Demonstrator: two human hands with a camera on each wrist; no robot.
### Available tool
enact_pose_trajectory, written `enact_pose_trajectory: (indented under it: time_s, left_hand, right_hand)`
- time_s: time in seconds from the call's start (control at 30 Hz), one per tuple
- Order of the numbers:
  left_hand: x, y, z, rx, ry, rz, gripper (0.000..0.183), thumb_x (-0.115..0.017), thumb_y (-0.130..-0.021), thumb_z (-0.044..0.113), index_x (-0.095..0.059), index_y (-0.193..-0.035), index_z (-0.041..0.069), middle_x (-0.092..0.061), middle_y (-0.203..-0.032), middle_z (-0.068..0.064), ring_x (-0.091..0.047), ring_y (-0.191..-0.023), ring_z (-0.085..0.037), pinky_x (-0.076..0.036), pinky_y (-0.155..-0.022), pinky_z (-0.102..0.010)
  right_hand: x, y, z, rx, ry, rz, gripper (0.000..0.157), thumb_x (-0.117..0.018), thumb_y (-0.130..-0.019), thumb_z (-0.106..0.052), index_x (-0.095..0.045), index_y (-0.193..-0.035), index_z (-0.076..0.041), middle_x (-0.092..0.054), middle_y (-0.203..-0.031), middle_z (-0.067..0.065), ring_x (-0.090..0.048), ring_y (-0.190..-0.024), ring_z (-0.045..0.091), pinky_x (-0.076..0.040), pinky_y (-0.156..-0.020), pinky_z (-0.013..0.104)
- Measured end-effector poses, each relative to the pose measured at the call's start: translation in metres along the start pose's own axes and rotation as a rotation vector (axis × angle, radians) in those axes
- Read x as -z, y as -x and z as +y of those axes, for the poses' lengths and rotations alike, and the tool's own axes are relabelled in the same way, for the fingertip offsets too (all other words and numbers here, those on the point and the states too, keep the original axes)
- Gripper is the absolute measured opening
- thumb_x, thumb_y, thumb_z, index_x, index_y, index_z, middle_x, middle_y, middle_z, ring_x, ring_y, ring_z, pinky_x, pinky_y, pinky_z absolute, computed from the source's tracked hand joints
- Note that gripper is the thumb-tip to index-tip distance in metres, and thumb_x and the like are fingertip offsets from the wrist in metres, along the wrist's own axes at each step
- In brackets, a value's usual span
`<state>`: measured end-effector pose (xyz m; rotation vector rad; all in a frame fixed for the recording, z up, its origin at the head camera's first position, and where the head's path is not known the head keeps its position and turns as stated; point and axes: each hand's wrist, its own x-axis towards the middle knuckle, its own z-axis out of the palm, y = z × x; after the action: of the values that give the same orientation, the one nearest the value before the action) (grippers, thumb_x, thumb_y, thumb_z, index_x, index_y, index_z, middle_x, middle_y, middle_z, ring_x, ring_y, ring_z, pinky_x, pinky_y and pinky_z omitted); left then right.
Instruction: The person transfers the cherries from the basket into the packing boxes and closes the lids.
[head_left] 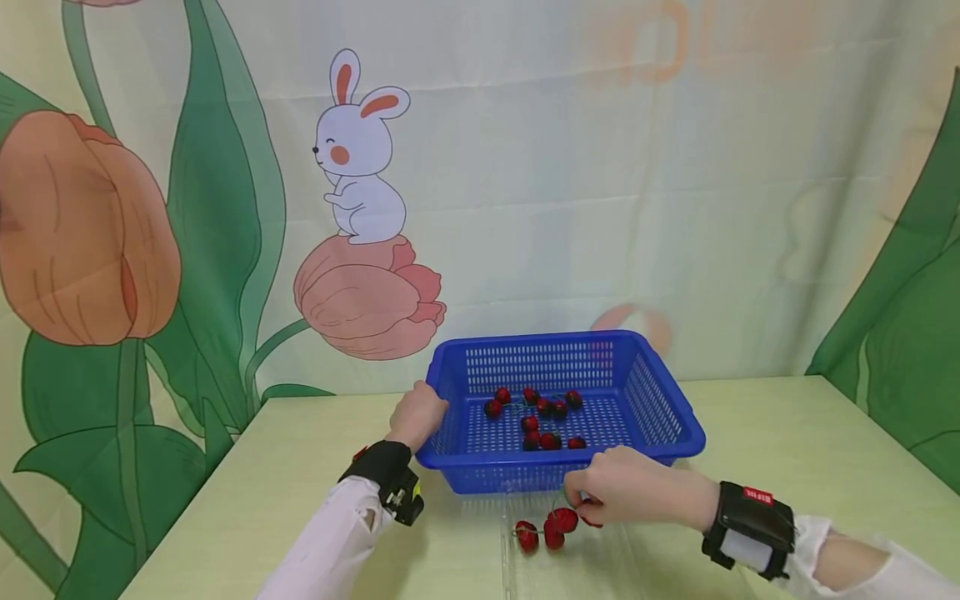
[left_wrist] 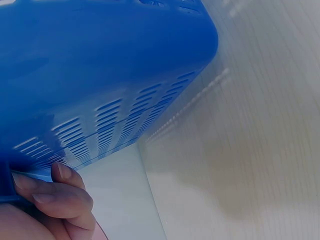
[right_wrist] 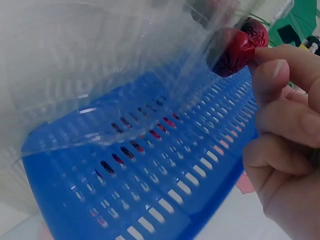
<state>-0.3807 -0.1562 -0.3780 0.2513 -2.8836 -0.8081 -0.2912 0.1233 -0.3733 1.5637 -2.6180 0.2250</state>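
My left hand grips the left rim of a blue plastic basket; in the left wrist view its curled fingers hold the basket's edge. Several dark red cherries with green stems lie inside the basket. In front of it, my right hand pinches a small bunch of red cherries above or within a clear plastic box; the exact height cannot be told. The right wrist view shows wrinkled red cherries at the fingertips, partly behind the clear plastic.
The pale table carries the basket and the clear box. Behind it hangs a printed cloth with a rabbit and tulips. Both wrists wear black bands with devices.
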Motion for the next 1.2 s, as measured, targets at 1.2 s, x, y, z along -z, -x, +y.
enact_pose_trajectory:
  time_s: [1.2]
  left_hand:
    - [0.001,0.002,0.001,0.008,0.02,0.001,0.043,-0.049,-0.091,0.017,-0.039,-0.119,-0.014,-0.055,-0.101,-0.028,-0.058,-0.087,-0.039,-0.047,-0.071,-0.05]
  right_hand:
    - [-0.019,-0.004,0.0,-0.02,0.073,-0.044,0.005,-0.068,-0.079,-0.015,-0.066,-0.075,-0.016,-0.046,-0.057,-0.017,-0.033,-0.046,-0.003,-0.03,-0.041,0.013]
